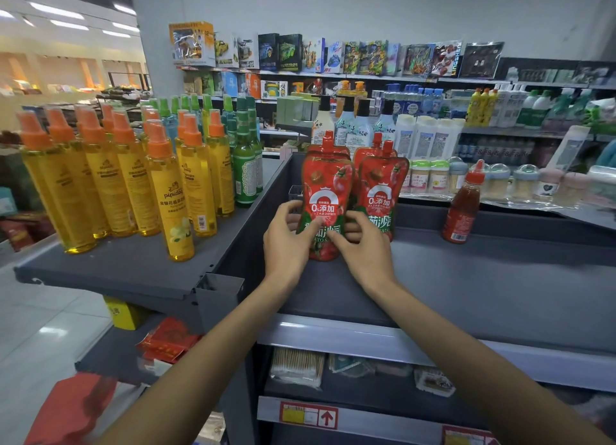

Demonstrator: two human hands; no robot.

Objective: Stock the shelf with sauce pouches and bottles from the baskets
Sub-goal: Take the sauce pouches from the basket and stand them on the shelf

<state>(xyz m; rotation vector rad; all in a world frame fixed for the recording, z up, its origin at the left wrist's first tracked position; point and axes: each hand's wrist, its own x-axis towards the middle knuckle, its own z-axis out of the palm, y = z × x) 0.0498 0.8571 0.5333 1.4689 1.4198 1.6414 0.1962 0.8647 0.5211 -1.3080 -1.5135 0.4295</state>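
A red tomato sauce pouch with a red spout cap stands upright on the dark grey top shelf. My left hand grips its lower left side, thumb across the front. My right hand holds its lower right side, fingers curled onto the front. More pouches stand behind it, and another pouch stands just right of it with one more behind. A small red sauce bottle with a red nozzle stands alone farther right on the same shelf. No basket is in view.
Yellow spray bottles with orange caps and green bottles fill the end shelf at left. Small jars and white bottles line the far side. Lower shelves hold packets and red packs.
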